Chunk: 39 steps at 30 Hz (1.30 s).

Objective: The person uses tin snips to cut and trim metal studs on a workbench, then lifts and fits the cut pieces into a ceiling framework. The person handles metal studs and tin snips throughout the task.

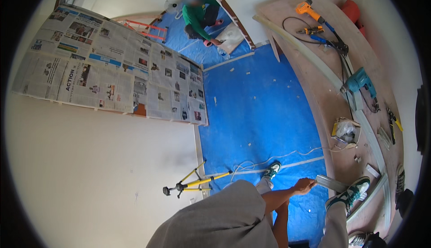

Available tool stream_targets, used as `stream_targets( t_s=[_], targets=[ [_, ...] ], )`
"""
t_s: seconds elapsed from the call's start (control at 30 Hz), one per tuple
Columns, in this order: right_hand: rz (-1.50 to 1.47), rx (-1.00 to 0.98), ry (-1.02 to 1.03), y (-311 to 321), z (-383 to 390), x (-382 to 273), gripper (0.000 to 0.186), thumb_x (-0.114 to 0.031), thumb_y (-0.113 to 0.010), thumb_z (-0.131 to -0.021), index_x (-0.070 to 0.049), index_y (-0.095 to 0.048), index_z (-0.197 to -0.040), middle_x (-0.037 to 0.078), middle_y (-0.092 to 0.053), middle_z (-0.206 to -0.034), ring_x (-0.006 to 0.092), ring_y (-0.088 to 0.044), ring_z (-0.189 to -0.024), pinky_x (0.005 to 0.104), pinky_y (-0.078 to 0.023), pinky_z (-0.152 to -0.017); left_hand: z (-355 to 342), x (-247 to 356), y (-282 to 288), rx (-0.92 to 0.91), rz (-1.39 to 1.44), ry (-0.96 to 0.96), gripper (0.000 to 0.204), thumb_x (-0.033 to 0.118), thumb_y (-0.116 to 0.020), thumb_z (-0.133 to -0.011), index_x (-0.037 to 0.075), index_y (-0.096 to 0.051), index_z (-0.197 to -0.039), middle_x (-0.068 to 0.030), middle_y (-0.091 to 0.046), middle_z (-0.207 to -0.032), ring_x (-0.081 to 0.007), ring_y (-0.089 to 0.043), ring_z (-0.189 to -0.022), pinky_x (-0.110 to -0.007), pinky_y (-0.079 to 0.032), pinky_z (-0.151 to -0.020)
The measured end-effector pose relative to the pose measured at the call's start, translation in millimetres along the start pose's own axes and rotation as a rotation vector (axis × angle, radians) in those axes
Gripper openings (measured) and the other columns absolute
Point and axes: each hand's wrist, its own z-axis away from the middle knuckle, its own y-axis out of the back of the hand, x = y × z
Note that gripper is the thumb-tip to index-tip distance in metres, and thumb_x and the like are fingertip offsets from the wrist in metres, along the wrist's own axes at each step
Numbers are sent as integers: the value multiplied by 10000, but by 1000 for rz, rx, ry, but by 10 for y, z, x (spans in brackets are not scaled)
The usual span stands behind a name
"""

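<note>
Left hand [305, 186] curled round end of metal channel [331, 183], at left edge of bench [324, 102]; right hand [283, 208] mostly behind left forearm [276, 199] — can't tell its grip. On bench: shoe [352, 191] by channel, teal drill [357, 81]. Left of bench — blue sheeting [251, 118], tripod [196, 184].

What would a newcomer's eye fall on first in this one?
Probably the bright blue sheet covering the floor in the middle, then the newspaper-covered panel at upper left. On the right, the pinkish bench carries a teal drill and, near its far end, an orange tool. Lower right of centre, one hand is at the end of a metal piece, close to a green-and-white shoe.
</note>
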Motion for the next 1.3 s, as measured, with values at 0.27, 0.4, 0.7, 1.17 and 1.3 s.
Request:
stream_targets(
  t_s=[0.27, 0.4, 0.7, 1.17, 1.3],
  targets=[
    [33, 17, 21, 47, -15, -265, 532, -526, -628, -940, -134, -568, -1295, 66, -656, -1154, 246, -666, -1043, 449, -562, -871, -2, 72, 43, 6, 8, 22, 420, 425, -468, -1070, 82, -710, -1066, -204, -721, -951, -422, -690, -926, -532, -523, -797],
    [43, 18, 31, 103, -22, -330, 537, -528, -634, -932, -138, -567, -1295, 66, -655, -1154, 246, -664, -1043, 449, -561, -871, 9, 67, 12, -5, 33, 46, 429, 447, -454, -1070, 98, -705, -1075, -201, -713, -922, -424, -687, -920, -531, -518, -792],
    [67, 11, 39, 152, -9, -380, 549, -534, -648, -915, -145, -564, -1293, 66, -651, -1154, 246, -660, -1044, 448, -558, -870, 0, 76, 3, -22, 49, 95, 485, 486, -441, -1066, 83, -709, -1037, -202, -711, -915, -426, -682, -924, -525, -515, -796],
    [58, 3, 58, 313, 21, -589, 569, -543, -670, -889, -156, -559, -1291, 66, -645, -1154, 246, -655, -1045, 447, -554, -868, 43, 98, 236, -39, 46, -7, 537, 587, -472, -1032, 116, -679, -1186, -211, -729, -933, -444, -702, -942, -535, -538, -832],
    [68, 17, 65, 356, 43, -587, 575, -545, -677, -881, -160, -558, -1291, 66, -644, -1153, 246, -653, -1045, 447, -553, -868, -36, 313, 516, 155, 37, 108, 685, 546, -698, -902, 59, -559, -1363, -259, -577, -1358, -441, -551, -1267, -548, -462, -1000]
  ],
)
